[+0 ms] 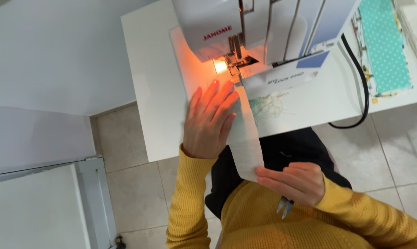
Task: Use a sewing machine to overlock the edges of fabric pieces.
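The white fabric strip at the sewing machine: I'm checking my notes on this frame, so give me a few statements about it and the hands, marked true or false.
1. The left hand lies flat on the white fabric strip near the machine's lit needle area. True.
2. The right hand holds the strip's near end, off the table. True.
3. The right hand holds nothing but the strip. False: small snips also show under it.
4. The strip is dark blue. False: it is white.
5. A black cable lies on the table right of the sewing machine. True.
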